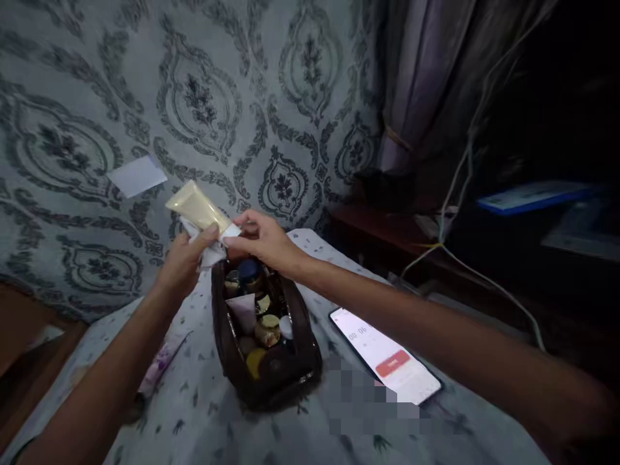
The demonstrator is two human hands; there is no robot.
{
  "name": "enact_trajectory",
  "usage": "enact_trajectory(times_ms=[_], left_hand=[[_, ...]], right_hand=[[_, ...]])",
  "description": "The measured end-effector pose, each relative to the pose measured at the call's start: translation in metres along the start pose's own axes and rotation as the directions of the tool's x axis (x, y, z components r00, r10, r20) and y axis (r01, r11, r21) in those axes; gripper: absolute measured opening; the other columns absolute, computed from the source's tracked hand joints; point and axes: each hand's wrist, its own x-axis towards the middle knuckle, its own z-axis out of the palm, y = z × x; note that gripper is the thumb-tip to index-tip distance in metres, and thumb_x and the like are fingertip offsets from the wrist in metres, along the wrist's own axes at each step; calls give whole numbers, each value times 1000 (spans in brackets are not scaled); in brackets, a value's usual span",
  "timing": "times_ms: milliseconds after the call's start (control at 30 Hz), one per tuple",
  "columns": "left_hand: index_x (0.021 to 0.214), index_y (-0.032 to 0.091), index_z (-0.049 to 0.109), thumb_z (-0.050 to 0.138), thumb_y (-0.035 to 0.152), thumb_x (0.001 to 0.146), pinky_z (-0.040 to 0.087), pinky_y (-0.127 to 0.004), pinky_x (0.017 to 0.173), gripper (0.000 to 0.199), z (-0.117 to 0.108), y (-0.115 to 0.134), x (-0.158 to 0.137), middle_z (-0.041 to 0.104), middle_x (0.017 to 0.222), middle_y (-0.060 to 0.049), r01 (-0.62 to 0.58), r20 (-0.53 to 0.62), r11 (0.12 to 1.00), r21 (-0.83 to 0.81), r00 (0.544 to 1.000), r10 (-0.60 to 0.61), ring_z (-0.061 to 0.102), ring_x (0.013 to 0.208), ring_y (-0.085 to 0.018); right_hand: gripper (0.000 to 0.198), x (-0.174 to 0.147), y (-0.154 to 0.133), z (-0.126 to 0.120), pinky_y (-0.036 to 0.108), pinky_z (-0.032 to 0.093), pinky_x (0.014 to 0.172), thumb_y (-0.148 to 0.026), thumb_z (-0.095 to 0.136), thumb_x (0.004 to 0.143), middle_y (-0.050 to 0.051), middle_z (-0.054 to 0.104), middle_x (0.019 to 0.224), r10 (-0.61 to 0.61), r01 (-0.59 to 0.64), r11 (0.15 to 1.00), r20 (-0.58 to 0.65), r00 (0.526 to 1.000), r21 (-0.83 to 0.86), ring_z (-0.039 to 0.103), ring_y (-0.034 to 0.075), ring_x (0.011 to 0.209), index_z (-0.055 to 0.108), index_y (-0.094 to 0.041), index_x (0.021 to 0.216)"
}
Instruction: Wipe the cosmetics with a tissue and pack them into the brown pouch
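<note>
A pale yellow squeeze tube [201, 208] with a white cap [231, 232] is held up beyond the far end of an unzipped brown toiletry bag. My left hand [186, 255] is closed around the tube's lower side, together with a crumpled white cloth or tissue [212, 257]. At the cap end, my right hand [264, 239] pinches the white cap between thumb and fingers. Below the hands stands the toiletry bag [303, 323], packed with several jars and bottles, among them a dark blue-lidded jar [249, 271] and a gold-lidded jar [268, 329].
A phone [387, 355] with a lit timer screen lies right of the bag on the patterned sheet [203, 426]. To the left rests a purple-printed packet [162, 361], partly behind my forearm. White cables [467, 152] hang at the right, beside a reddish-brown surface [372, 223].
</note>
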Motion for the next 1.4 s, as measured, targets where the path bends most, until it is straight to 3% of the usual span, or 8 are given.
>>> enact_trajectory(times_ms=[200,300,400,700,867,1000,1200,1400], left_hand=[[84,15,67,75,47,65,50,-26,57,38,-12,-8,15,68,71,-2,-132,35,940,315,991,127,62,62,-18],[75,17,64,68,48,72,45,-28,61,32,-10,-10,11,62,65,0,-311,211,670,674,950,229,58,63,-18],[72,19,59,66,47,76,39,-28,60,29,-3,-10,7,54,59,2,-346,249,372,861,925,286,52,59,-17],[73,21,58,41,49,93,36,-30,63,38,-29,-20,-13,58,66,-3,-398,380,103,912,912,156,54,67,-22],[79,21,60,37,44,98,42,-35,83,37,-42,-32,-33,65,82,-5,-540,535,228,811,840,86,58,89,-24],[80,21,60,40,43,98,43,-36,88,36,-45,-38,-37,66,86,-5,-489,484,330,807,869,105,59,96,-25],[80,21,60,42,44,96,45,-37,91,34,-47,-42,-37,66,85,-5,-461,443,356,813,886,136,59,100,-26],[76,22,59,43,43,96,45,-36,90,33,-46,-43,-38,66,82,-4,-459,436,354,815,888,147,59,98,-25]], right_hand=[[31,20,-10,-13,27,47,74,-46,69,77,0,62,81,-11,2,935,-25,1000,-354,59,17,81,63,-17,87],[44,25,-20,-12,28,46,79,-56,69,76,2,62,87,-1,-47,902,-110,994,-429,58,18,87,64,-16,95],[47,28,-23,-8,30,46,79,-56,73,71,2,62,89,23,-130,853,-213,977,-505,58,19,89,61,-15,92],[45,39,4,-20,33,48,80,-43,66,71,2,63,92,-41,-121,850,-293,955,-513,59,21,86,54,-18,107],[44,53,20,-12,31,46,81,-37,64,72,1,64,93,39,-106,753,-116,992,-650,60,20,89,56,-17,111],[35,61,31,-4,29,45,77,-38,64,72,2,66,94,64,-66,719,-29,998,-692,60,21,90,61,-19,102],[27,67,38,-6,26,45,73,-37,62,74,3,68,91,103,-35,686,50,993,-726,62,20,86,64,-18,94],[22,65,42,-11,21,49,64,-30,66,77,0,68,76,272,-220,764,-6,962,-606,65,15,72,65,-17,94]])
